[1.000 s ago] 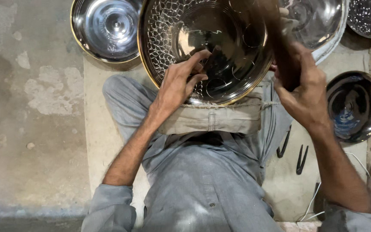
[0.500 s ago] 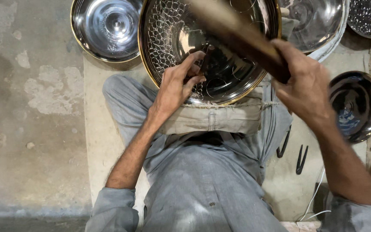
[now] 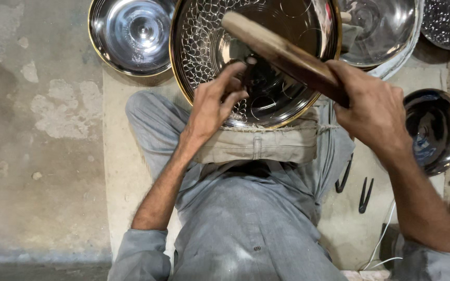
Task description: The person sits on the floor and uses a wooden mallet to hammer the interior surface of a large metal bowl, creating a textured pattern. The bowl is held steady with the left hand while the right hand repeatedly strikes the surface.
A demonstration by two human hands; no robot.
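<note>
A pale mat [image 3: 126, 171] covers part of a worn, patchy concrete floor [image 3: 32, 130]; the seated person's legs in grey cloth rest on it. On the mat lie a shiny steel bowl [image 3: 131, 34] at upper left, a dark bowl [image 3: 436, 130] at right, and two black metal tools [image 3: 355, 187] just beside the right leg; a white cord [image 3: 384, 239] trails near them. More bowls [image 3: 386, 26] crowd the top edge, one patterned dish [image 3: 449, 21] at the corner.
</note>
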